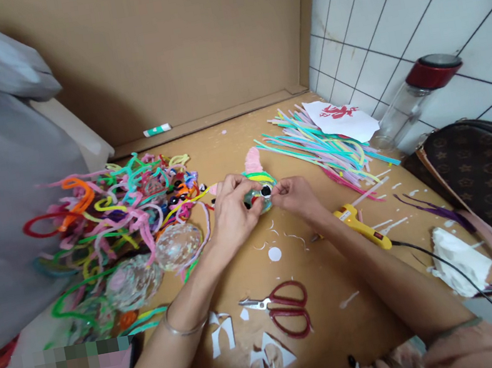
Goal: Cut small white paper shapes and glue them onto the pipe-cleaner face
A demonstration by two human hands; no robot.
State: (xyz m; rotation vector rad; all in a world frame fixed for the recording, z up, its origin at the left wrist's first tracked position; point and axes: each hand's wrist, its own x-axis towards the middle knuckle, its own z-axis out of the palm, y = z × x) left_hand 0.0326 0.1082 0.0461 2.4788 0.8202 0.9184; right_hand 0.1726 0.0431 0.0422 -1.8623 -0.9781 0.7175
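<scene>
In the middle of the table my left hand grips a small craft figure, its fingers curled round it. The figure has a clear rounded body, green and yellow pipe cleaner bands and a pink pipe cleaner tuft on top. A black-and-white eye shows on its front. From the right, my right hand pinches at the edge of this eye, fingertips together. A white paper disc lies below the hands among thin paper trimmings. Part of the figure is hidden behind my left fingers.
Red-handled scissors and paper scraps lie in front. A yellow glue gun with its cord is by my right forearm. Pipe cleaners, a bottle and a brown bag stand right; tangled pipe cleaner pieces left.
</scene>
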